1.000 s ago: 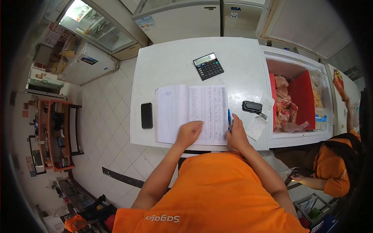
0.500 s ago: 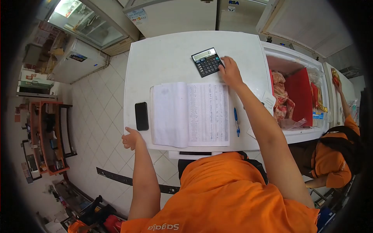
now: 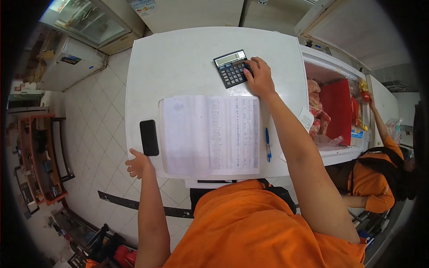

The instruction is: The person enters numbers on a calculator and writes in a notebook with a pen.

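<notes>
On the white table (image 3: 178,58) lies a black calculator (image 3: 233,73), turned slightly. My right hand (image 3: 260,76) rests at its right side, fingers stretched over the keys on that edge. Below the calculator an open ledger (image 3: 185,134) shows a mostly blank left page and a right page with columns of writing. A blue pen (image 3: 267,144) lies to the right of the book. The black phone (image 3: 149,137) is on its left. My left hand (image 3: 140,165) is at the table's front left corner, thumb toward the edge and fingers apart, holding nothing.
To the right stands an open chest freezer (image 3: 342,154) with packed meat (image 3: 315,107) and a red divider (image 3: 335,111). A co-worker in an orange shirt (image 3: 373,178) reaches over its far side, holding a red and yellow packet (image 3: 364,91). Paper slips (image 3: 305,119) lie near the freezer.
My view has shifted, so the table sits further left. My right hand's fingers have come onto the calculator's right keys. The co-worker's hand with the packet has moved toward the freezer.
</notes>
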`<action>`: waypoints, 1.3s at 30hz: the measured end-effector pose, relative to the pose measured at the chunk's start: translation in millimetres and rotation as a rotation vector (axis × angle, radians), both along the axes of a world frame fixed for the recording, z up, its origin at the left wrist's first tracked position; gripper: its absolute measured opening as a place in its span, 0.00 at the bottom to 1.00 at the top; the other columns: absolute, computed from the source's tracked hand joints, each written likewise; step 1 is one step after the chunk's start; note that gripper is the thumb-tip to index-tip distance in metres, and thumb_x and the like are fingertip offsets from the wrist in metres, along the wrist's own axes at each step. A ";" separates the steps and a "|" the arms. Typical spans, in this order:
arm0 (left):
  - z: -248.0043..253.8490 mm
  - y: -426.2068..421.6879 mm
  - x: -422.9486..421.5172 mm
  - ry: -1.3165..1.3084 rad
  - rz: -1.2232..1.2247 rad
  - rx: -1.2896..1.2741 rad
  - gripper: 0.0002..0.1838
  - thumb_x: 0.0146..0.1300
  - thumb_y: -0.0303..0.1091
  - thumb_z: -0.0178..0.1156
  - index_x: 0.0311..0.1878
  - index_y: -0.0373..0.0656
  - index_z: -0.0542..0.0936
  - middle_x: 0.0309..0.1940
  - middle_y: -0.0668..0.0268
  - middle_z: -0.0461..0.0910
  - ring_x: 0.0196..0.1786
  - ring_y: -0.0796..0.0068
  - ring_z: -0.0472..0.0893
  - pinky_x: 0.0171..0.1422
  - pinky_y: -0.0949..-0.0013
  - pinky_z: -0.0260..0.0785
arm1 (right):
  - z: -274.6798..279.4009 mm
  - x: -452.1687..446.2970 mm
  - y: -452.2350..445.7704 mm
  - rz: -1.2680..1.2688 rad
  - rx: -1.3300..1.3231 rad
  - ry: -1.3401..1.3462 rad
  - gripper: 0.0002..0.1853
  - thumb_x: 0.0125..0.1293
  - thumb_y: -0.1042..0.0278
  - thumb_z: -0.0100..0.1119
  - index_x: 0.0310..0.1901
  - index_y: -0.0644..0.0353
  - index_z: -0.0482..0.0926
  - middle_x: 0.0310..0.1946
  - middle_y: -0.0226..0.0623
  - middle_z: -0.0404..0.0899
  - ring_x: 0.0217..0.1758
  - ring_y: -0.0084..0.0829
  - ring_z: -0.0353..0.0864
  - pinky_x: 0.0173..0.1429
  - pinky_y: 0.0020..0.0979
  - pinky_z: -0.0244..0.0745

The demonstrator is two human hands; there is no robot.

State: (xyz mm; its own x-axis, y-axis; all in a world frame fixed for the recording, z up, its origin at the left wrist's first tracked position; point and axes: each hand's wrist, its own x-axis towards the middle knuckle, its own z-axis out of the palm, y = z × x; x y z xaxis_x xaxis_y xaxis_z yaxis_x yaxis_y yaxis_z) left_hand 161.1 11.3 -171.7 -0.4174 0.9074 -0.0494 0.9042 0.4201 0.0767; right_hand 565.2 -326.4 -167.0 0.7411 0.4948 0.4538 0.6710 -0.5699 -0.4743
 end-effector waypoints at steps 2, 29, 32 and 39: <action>1.3 1.0 0.7 -0.002 0.007 -0.003 0.45 0.76 0.74 0.39 0.74 0.39 0.67 0.71 0.44 0.67 0.73 0.42 0.66 0.67 0.35 0.69 | 2.1 -0.5 1.4 0.000 0.040 0.015 0.17 0.72 0.60 0.63 0.57 0.58 0.83 0.61 0.50 0.78 0.69 0.52 0.75 0.73 0.51 0.68; 8.2 -2.4 3.4 -0.046 0.014 -0.039 0.45 0.76 0.72 0.39 0.77 0.40 0.63 0.75 0.43 0.64 0.76 0.42 0.63 0.72 0.35 0.64 | -7.1 0.0 -1.7 -0.015 0.049 0.000 0.17 0.69 0.58 0.67 0.53 0.57 0.84 0.61 0.53 0.79 0.67 0.55 0.76 0.73 0.51 0.69; 7.5 -2.1 3.7 -0.045 0.019 -0.026 0.45 0.76 0.72 0.39 0.77 0.40 0.64 0.74 0.43 0.65 0.75 0.42 0.64 0.72 0.35 0.64 | -2.1 -2.5 -1.7 -0.003 0.072 0.025 0.16 0.68 0.58 0.67 0.53 0.57 0.84 0.61 0.54 0.78 0.66 0.56 0.76 0.73 0.51 0.69; 8.0 -2.5 0.8 -0.048 -0.004 -0.016 0.45 0.75 0.73 0.41 0.77 0.41 0.66 0.73 0.44 0.66 0.73 0.41 0.65 0.69 0.35 0.66 | 1.6 -7.3 -10.7 -0.009 0.189 0.070 0.20 0.68 0.66 0.65 0.59 0.64 0.77 0.57 0.56 0.79 0.66 0.57 0.76 0.72 0.49 0.70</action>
State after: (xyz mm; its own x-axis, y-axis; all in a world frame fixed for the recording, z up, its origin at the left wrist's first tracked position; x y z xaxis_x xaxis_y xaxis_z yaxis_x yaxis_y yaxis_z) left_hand 162.0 8.8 -163.7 -0.4110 0.9078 -0.0839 0.9012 0.4185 0.1128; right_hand 557.9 -337.1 -165.4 0.7783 0.3985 0.4853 0.6277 -0.4722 -0.6189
